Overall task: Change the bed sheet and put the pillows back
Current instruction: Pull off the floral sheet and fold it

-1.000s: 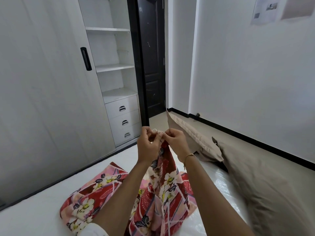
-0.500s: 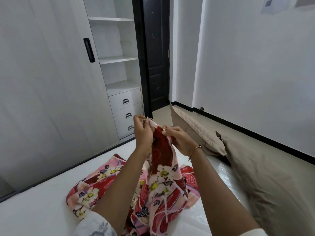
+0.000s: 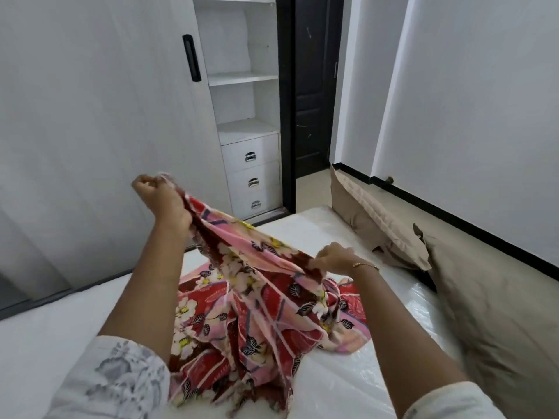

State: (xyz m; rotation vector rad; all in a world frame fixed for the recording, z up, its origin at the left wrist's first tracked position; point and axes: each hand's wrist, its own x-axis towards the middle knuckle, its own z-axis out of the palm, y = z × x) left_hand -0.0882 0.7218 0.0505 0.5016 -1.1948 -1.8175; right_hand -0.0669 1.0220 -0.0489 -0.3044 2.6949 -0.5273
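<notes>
A red and pink floral bed sheet (image 3: 260, 316) lies bunched on the bare white mattress (image 3: 45, 343), partly lifted. My left hand (image 3: 160, 201) grips one end of its edge, raised up to the left. My right hand (image 3: 332, 258) pinches the same edge lower and to the right, so the fabric stretches between the two. Two tan pillows lean at the mattress's right side: a smaller pillow (image 3: 375, 225) farther off and a larger pillow (image 3: 496, 313) nearer.
A white wardrobe with a sliding door (image 3: 90, 116), open shelves and three drawers (image 3: 254, 179) stands close behind the mattress. A dark door (image 3: 311, 86) is beyond it. A white wall (image 3: 484, 101) with a black skirting runs along the right.
My hands were together at one point of the sheet's edge. They have drawn apart: the left went up and left, the right slid down and right, spreading the edge.
</notes>
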